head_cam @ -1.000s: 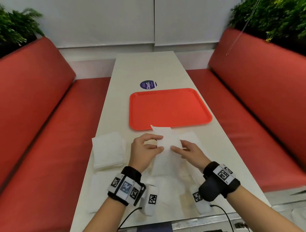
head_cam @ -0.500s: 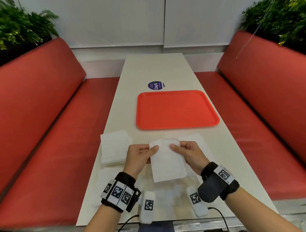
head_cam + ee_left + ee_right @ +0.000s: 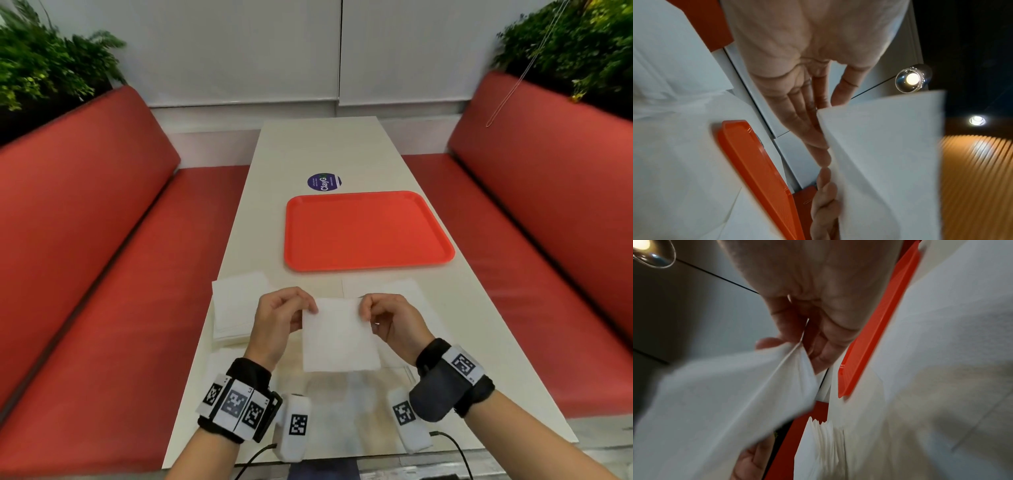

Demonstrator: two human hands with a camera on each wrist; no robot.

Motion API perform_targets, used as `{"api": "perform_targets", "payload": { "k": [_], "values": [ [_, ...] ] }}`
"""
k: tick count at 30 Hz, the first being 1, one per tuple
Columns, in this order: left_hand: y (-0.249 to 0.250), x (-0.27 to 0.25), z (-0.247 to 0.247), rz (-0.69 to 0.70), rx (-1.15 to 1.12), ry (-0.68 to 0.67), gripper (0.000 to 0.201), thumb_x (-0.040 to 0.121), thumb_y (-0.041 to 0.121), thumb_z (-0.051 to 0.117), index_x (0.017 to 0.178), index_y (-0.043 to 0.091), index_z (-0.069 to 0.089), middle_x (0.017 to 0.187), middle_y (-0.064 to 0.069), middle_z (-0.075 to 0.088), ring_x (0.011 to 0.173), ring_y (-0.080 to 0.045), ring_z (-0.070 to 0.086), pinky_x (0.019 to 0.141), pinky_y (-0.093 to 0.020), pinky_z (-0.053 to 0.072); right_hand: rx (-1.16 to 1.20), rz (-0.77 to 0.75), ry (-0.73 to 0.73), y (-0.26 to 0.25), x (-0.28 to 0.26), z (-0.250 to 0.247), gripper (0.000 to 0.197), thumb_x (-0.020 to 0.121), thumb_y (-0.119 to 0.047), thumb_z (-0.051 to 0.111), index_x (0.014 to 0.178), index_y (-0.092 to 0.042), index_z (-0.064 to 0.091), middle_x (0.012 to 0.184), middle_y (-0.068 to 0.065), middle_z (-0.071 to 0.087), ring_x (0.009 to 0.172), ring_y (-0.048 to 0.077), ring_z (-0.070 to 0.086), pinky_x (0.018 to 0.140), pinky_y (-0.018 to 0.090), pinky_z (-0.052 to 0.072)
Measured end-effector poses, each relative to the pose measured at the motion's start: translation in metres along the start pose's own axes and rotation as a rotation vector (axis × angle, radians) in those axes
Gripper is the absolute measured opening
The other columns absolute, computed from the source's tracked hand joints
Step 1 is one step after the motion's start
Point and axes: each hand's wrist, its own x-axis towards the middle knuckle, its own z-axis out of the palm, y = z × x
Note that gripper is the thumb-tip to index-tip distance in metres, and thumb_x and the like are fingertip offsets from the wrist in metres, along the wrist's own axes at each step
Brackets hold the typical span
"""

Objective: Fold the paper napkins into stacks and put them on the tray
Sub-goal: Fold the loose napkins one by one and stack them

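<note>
Napkin [image 3: 339, 337] hangs between your 2 hands above the near end of the table [image 3: 318, 147], its long axis running from its top edge down toward you. Your left hand [image 3: 279, 320] pinches the top left corner, and your right hand [image 3: 390, 320] pinches the top right corner, so both are equally near and neither is free. From the wrist views, fingers and thumb close on the sheet's edge on each side.

The tray [image 3: 368, 231] lies straight ahead, past the napkin toward the far end, bare. A stack of napkins [image 3: 238, 310] sits at the left edge of the table, just beside your left hand.

Against 0.5 s ago, your hands stand slightly wider apart on the corners and the sheet looks pulled flatter; 1 s ago your left hand alone held it upright, with the right only touching it.
</note>
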Motion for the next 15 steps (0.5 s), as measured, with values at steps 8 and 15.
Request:
{"api": "perform_targets", "payload": {
  "k": [8, 15],
  "values": [
    [-0.001, -0.016, -0.003, 0.221, 0.304, -0.047, 0.039, 0.077, 0.005, 0.079, 0.061, 0.014, 0.044, 0.055, 0.005, 0.042, 0.052, -0.01, 0.04, 0.052, -0.021, 0.039, -0.395, -0.158, -0.136, -0.008, 0.009, 0.009, 0.019, 0.084, -0.02, 0.075, 0.098, -0.009, 0.074, 0.094, 0.006, 0.075, 0.088, 0.017, 0.069, 0.081, 0.025, 0.052],
    [0.004, -0.042, -0.045, 0.233, 0.331, 0.089, 0.029, 0.079, -0.001, 0.075, 0.067, 0.008, 0.05, 0.052, 0.007, 0.046, 0.045, -0.002, 0.036, 0.051, -0.011, 0.033, -0.311, -0.113, -0.184, 0.003, 0.012, 0.027, 0.016, 0.084, -0.005, 0.072, 0.096, 0.005, 0.075, 0.083, 0.02, 0.074, 0.066, 0.019, 0.068, 0.069, 0.026, 0.055]
  ]
}}
